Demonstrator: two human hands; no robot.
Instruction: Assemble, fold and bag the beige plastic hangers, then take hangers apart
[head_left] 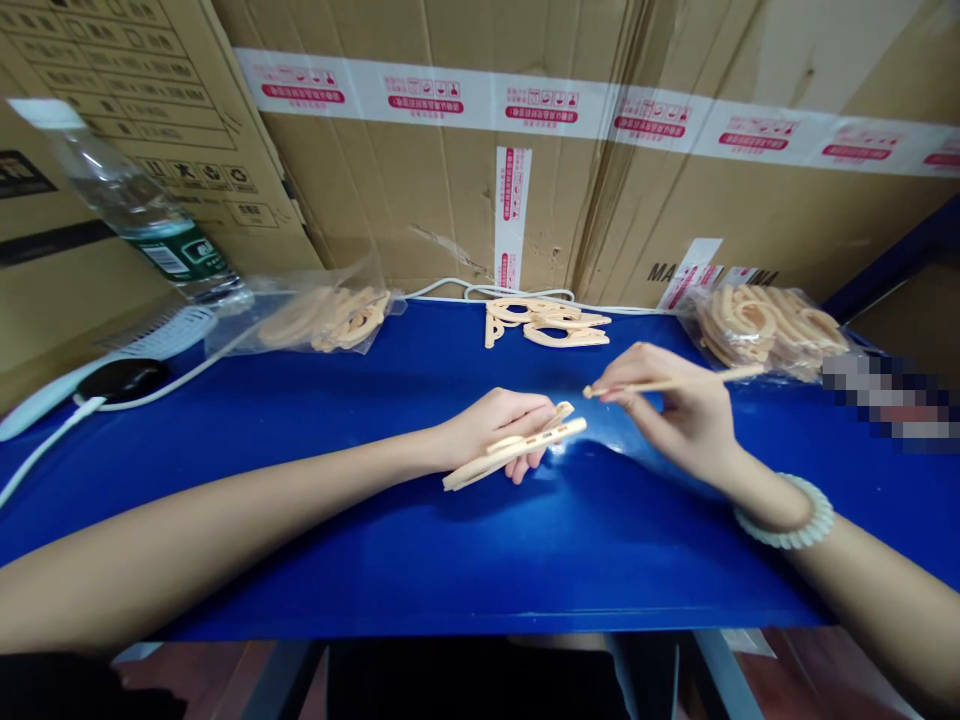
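Nearest, at the lower centre of the frame, we record one glossy blue tabletop (600,575). At right of centre, we note one bracelet of pale green round beads (787,515), worn on the right wrist. At centre, we enter the left hand (495,425), its fingers wrapped around a flat cream-coloured piece with small slots along its edge (510,455), raised over the tabletop and slanting up to the right. Right of centre, we list the right hand (690,410), pinching a thin cream-coloured rod (697,384) near its left end, apart from the slotted piece; the rod's other end juts out past the knuckles.

Farther back, at left, we count one glossy black oval object (124,380) on a white cable (196,372), and one pale blue hairbrush (169,335). Behind the hands, we find loose cream-coloured curved pieces (566,325), between a clear plastic bag of similar pieces (345,320) at left and a fuller clear bag (765,325) at right. Upper left, we log one clear bottle with a green label (142,210); farthest, brown cardboard (420,190) with red-printed white tape (480,100)
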